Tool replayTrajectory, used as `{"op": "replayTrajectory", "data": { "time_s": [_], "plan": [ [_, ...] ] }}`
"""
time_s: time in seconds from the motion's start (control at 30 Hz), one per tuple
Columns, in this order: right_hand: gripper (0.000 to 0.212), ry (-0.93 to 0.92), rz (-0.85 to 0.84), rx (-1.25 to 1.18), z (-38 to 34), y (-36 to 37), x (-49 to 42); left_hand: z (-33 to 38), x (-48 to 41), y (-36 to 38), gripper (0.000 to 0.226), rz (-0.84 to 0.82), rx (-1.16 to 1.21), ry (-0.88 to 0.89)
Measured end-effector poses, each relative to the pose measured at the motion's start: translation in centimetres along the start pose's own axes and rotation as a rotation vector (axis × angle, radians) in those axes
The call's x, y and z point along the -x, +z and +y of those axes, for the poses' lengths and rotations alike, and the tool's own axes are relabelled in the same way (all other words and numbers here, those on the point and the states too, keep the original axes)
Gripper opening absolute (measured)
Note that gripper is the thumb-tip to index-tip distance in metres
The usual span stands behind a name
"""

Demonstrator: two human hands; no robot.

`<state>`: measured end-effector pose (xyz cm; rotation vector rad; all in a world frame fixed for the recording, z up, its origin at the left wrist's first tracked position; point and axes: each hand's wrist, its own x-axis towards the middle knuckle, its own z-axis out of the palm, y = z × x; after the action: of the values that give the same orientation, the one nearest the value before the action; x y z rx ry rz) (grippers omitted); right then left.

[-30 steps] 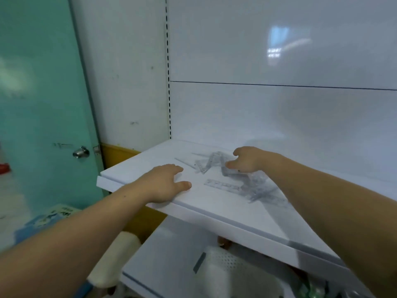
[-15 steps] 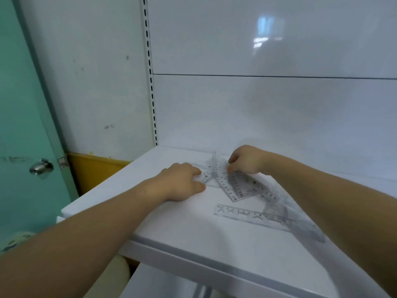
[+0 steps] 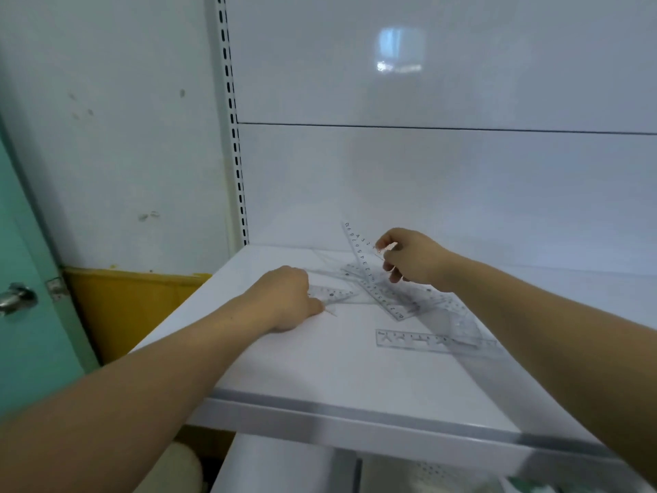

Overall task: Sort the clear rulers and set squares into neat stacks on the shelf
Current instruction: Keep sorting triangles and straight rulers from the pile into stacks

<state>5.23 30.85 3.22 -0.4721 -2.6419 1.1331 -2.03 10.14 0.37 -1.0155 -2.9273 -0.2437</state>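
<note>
Several clear rulers and set squares lie in a loose overlapping pile on the white shelf. My right hand pinches one clear set square and holds it tilted up off the pile, its far corner raised toward the back panel. My left hand rests on the shelf with curled fingers, its thumb and fingertips on the edge of a clear ruler at the pile's left. A straight clear ruler lies flat apart, nearer the front.
The shelf's back panel is glossy white, with a slotted upright at its left. A teal door with a metal handle stands at the far left. A lower shelf with goods shows below the front edge.
My right hand has lifted a set square up off the pile. My left hand has slid slightly right onto a ruler's edge. The camera has moved closer to the shelf.
</note>
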Motion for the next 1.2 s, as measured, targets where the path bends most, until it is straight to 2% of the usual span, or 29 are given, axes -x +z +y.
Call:
{"op": "replayTrajectory", "data": {
  "time_s": [0.07,0.17,0.23,0.37,0.5,0.6,0.7,0.77,0.9,0.97,1.07,1.2],
  "plan": [
    [0.038,0.016,0.008,0.002,-0.2,0.2,0.6,-0.4,0.1,0.0,0.049,0.008,0.120,0.011],
    [0.033,0.027,0.060,-0.075,-0.5,0.4,1.3,-1.0,0.1,0.3,0.063,0.046,0.274,-0.001],
    [0.029,0.027,0.031,-0.055,-0.5,0.4,1.8,-1.4,-0.1,0.6,0.070,0.093,0.305,0.004],
    [0.043,0.008,-0.026,0.051,-0.8,0.7,3.0,-1.8,0.2,0.7,0.067,0.150,0.360,0.058],
    [0.021,-0.166,0.160,0.301,-1.6,1.2,3.7,-2.3,0.8,0.6,0.058,0.212,0.477,0.102],
    [0.021,-0.315,0.354,0.462,-2.1,1.3,4.3,-2.8,0.8,0.4,0.056,0.192,0.641,0.107],
    [0.022,-0.350,0.356,0.509,-2.4,1.0,5.0,-2.9,0.9,0.2,0.060,0.187,0.757,0.127],
    [0.028,-0.360,0.311,0.628,-2.5,0.9,5.6,-3.1,1.3,-0.1,0.067,0.204,0.740,0.164],
    [0.050,-0.326,0.247,0.743,-2.1,0.7,6.6,-3.2,2.1,-1.1,0.068,0.237,0.709,0.275],
    [0.058,-0.252,0.238,0.761,-1.8,0.5,7.4,-2.9,2.5,-1.3,0.067,0.241,0.680,0.323],
    [0.064,-0.149,0.217,0.783,-0.8,-0.2,8.9,-1.8,3.2,-1.6,0.067,0.219,0.653,0.361],
    [0.067,-0.001,0.227,0.682,1.1,-2.5,11.8,1.2,3.8,-1.2,0.065,0.156,0.644,0.381]
  ]
}}
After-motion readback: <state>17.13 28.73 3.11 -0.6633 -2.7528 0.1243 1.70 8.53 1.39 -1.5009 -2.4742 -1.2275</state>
